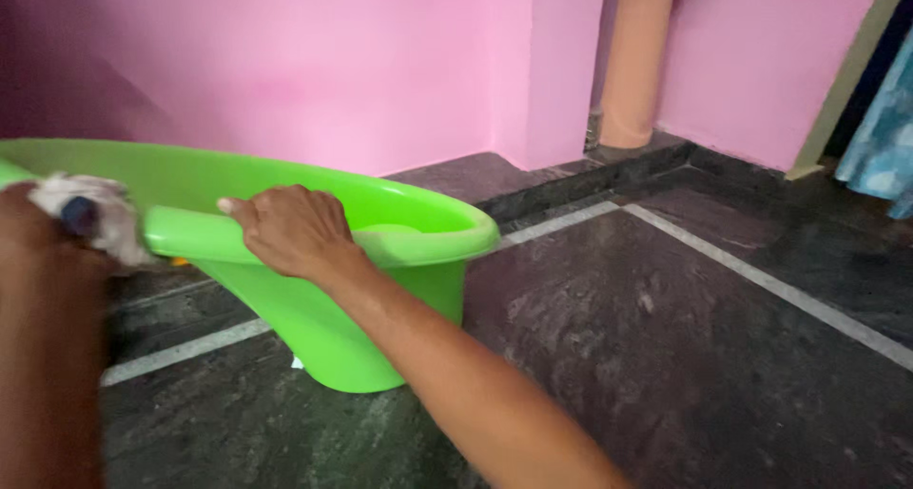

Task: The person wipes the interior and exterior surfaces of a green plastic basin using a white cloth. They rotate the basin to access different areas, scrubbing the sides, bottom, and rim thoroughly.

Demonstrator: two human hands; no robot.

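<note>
Gripping the near rim of the green plastic tub (pixel 314 327), the right hand (pixel 290 230) has its grip closed on it. The tub stands tilted on the dark floor (pixel 685 356). The left hand (pixel 38 224) is blurred, pinching a whitish cloth (pixel 100 213) beside the rim.

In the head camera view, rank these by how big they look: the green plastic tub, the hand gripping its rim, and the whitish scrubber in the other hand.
1. Green plastic tub, clearly largest.
2. Right hand on the rim.
3. Whitish scrubber in the left hand, blurred and near the camera, so only slightly smaller than the hand.
</note>
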